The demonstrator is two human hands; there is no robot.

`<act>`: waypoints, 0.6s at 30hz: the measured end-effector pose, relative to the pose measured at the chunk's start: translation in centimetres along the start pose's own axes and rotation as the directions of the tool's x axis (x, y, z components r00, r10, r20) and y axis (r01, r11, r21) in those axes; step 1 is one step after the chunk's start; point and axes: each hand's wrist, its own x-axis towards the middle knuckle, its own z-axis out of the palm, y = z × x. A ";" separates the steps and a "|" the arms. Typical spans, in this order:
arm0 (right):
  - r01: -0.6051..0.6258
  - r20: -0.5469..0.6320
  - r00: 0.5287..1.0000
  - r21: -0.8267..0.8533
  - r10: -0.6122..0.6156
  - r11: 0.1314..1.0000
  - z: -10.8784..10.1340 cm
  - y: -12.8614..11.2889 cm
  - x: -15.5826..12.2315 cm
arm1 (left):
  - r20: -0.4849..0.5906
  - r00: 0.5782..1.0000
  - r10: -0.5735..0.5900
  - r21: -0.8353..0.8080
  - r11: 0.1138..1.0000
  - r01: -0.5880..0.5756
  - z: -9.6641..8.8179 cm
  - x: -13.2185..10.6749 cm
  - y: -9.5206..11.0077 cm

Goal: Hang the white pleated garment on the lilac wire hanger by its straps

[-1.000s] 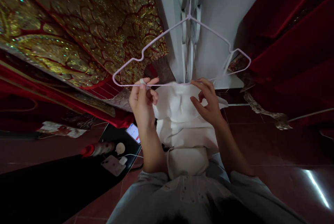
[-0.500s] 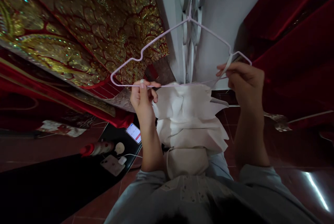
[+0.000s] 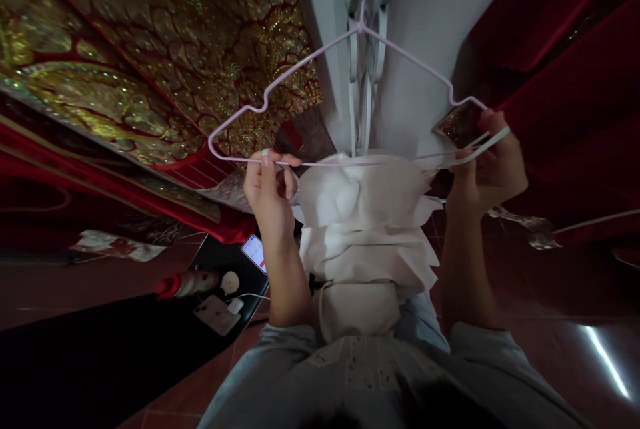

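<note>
A lilac clothes hanger [image 3: 310, 59] hangs by its hook from a grey metal frame. My left hand [image 3: 270, 182] pinches its bottom bar near the left end, thumb over the bar. Below the bar hangs a cream garment with layered folds [image 3: 370, 229], its top edge close to the bar. My right hand [image 3: 487, 166] is at the hanger's right end, with a white strap [image 3: 483, 147] drawn across its bent fingers. The strap stretches toward the garment's upper right corner. Part of the hanger's right end is hidden by my right hand.
Gold sequined red garments [image 3: 165, 49] hang close on the left, red cloth [image 3: 565, 102] on the right. The grey metal frame [image 3: 353, 109] stands ahead. A black bench [image 3: 150, 342] at lower left holds a lit phone [image 3: 255, 254], another phone [image 3: 216, 316] and a red-capped bottle [image 3: 187, 284].
My right hand has moved outward and turned over, pulling the white strap from beside the hanger's right notch to its outer end. My left hand and the hanger have shifted slightly left.
</note>
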 end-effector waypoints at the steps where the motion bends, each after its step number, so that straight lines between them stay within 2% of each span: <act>1: -0.010 0.001 1.000 0.007 0.010 1.000 -0.2 0.2 -0.3 | 0.005 1.000 -0.004 -0.006 1.000 0.004 0.0 0.0 -0.1; 4: -0.017 -0.047 0.999 0.030 0.018 0.999 -0.8 1.0 -1.0 | 0.029 0.999 -0.038 0.007 0.999 0.038 -0.1 -0.3 -0.5; 5: 0.002 -0.123 0.992 0.038 0.002 0.999 -0.8 1.3 -1.2 | 0.037 0.998 -0.046 0.013 0.999 0.046 -0.1 -0.4 -0.6; 7: 0.071 -0.326 0.943 0.022 -0.059 0.997 -0.5 1.6 -1.5 | 0.051 0.998 -0.045 0.005 0.999 0.044 0.0 -0.6 -0.7; 8: 0.106 -0.374 0.922 -0.007 -0.101 0.994 -0.3 1.6 -1.7 | 0.057 0.998 -0.039 -0.003 0.999 0.040 0.1 -0.7 -0.8; 9: 0.130 -0.347 0.928 -0.042 -0.136 0.991 0.0 1.5 -1.7 | 0.063 0.997 -0.036 -0.011 0.999 0.037 0.2 -0.8 -0.8; 10: 0.137 -0.237 0.960 -0.068 -0.149 0.988 0.3 1.3 -1.7 | 0.063 0.997 -0.033 -0.017 0.999 0.035 0.3 -0.8 -0.9; 11: 0.126 -0.058 0.990 -0.078 -0.130 0.989 0.6 1.1 -1.6 | 0.055 0.998 -0.031 -0.022 0.999 0.032 0.4 -0.9 -1.0; 12: 0.100 0.139 0.986 -0.075 -0.089 0.992 0.7 0.8 -1.5 | 0.036 0.999 -0.026 -0.024 0.999 0.027 0.5 -1.0 -1.1; 13: 0.071 0.288 0.956 -0.064 -0.050 0.995 0.8 0.6 -1.3 | 0.003 1.000 -0.012 -0.025 1.000 0.012 0.5 -1.1 -1.3; 14: 0.045 0.374 0.927 -0.049 -0.024 0.998 0.9 0.4 -1.2 | -0.045 0.999 0.015 -0.019 1.000 -0.016 0.4 -1.2 -1.6; 16: 0.029 0.401 0.916 -0.014 -0.021 0.999 0.7 0.3 -1.2 | -0.204 0.970 0.134 0.045 0.991 -0.127 -0.1 -1.2 -1.9; 18: 0.044 0.350 0.936 -0.009 -0.038 0.999 0.4 0.5 -1.3 | -0.369 0.879 0.301 0.183 0.951 -0.249 -1.0 -0.9 -1.8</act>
